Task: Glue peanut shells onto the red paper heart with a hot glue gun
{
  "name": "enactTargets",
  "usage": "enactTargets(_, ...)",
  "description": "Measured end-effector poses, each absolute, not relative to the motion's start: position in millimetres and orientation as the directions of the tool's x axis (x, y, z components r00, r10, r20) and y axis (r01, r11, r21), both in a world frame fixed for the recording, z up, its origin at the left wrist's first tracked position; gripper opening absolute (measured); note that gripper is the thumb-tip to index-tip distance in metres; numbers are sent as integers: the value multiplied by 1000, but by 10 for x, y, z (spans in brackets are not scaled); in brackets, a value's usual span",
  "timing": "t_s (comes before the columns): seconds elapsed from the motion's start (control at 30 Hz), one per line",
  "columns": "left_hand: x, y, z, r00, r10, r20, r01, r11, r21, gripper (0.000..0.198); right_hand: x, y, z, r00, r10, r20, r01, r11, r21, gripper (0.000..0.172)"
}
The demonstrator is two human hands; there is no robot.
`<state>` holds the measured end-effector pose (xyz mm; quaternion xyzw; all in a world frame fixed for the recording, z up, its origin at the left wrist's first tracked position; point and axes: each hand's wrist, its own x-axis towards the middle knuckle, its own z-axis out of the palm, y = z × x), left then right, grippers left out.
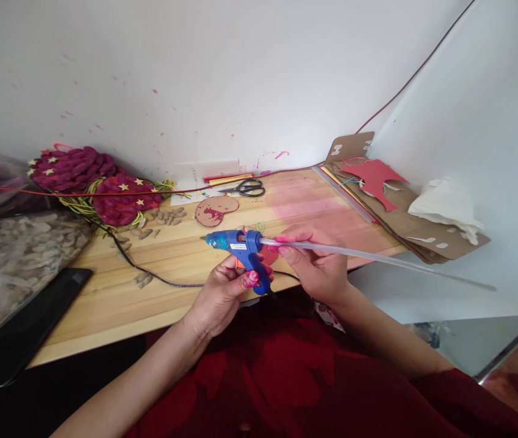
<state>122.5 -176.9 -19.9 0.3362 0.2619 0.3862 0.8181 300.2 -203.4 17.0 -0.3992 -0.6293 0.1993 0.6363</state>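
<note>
A blue glue gun [254, 263] is gripped around its handle by my left hand [220, 289], its nozzle pointing left above the table. My right hand [316, 261] pinches a long translucent glue stick [368, 254] near the end that meets the back of the gun. The stick's free end reaches far out to the right. Pink stains mark the fingertips of both hands. Beyond the gun, a heart-shaped brown piece with red patches [208, 212] lies on the wooden table [172, 255], near black-handled scissors [250, 187].
Crimson peanut-shell pieces with stars [126, 199] stand at the back left beside loose peanut shells [168, 215]. A plastic bag of shells [22, 261] and a black tablet-like slab [35, 322] lie left. Cardboard sheets [416, 228], red cut paper [375, 176] and white tissue [445, 204] lie right.
</note>
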Motion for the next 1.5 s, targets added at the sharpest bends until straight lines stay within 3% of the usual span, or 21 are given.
enactTargets(0.17,1224,-1779,-197,568,805,-170,-444,474,761,37,3084,-2057,157,64,718,693,374,626,-684,19)
enactTargets(0.4,1211,-1780,-164,572,794,-204,-410,492,768,41,3142,-2021,209,16,745,667,374,615,-695,11)
enactTargets(0.6,1221,-1787,-186,546,813,-202,-417,473,776,37,3052,-2057,208,125,763,634,466,519,-717,5)
enactTargets(0.9,1205,-1796,-260,525,836,-163,-434,427,793,30,2951,-2062,107,210,764,610,452,478,-753,4)
enactTargets(1.07,1218,-1785,-240,511,847,-150,-427,401,810,32,2918,-2065,64,277,792,544,349,444,-825,7)
enactTargets(1.37,1267,-1765,-185,487,860,-151,-419,382,824,40,2950,-2055,-77,308,901,306,-24,329,-944,17)
enactTargets(1.5,1328,-1760,-137,488,861,-146,-427,381,820,41,2983,-2046,-125,347,899,267,-79,312,-947,19)
